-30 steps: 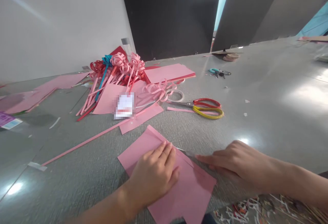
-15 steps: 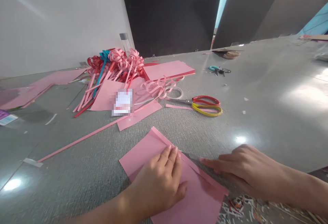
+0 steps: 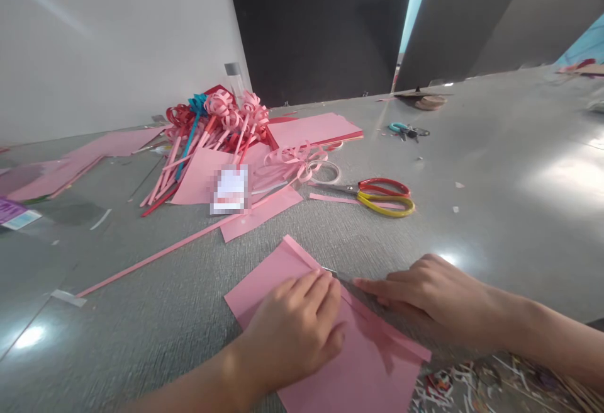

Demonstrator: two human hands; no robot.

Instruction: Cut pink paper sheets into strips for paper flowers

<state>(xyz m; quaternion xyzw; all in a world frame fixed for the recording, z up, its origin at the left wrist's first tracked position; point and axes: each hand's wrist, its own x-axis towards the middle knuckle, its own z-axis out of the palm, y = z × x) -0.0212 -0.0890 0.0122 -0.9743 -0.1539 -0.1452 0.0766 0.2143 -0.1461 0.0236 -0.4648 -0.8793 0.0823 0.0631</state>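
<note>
A pink paper sheet (image 3: 264, 281) lies on the grey table (image 3: 472, 224) near its front edge. My left hand (image 3: 295, 331) rests flat on the sheet with its fingers stretched out, pressing it down. My right hand (image 3: 425, 293) lies along the sheet's right edge with its fingers closed on a thin metal tool (image 3: 331, 272). Only the tool's tip shows, on the paper just ahead of my left fingertips. A narrow strip runs along that edge of the sheet.
Red and yellow scissors (image 3: 377, 196) lie beyond the sheet, teal scissors (image 3: 406, 130) farther back. A heap of pink curled-paper sticks (image 3: 212, 123), a pink paper stack (image 3: 316, 128), a tape roll (image 3: 325, 172) and a long pink strip (image 3: 155, 259) lie to the left. Paper scraps (image 3: 462, 381) lie below the table edge.
My right hand and the tool tip have slid a little up and left along the sheet's edge. My left hand has stayed pressed on the paper.
</note>
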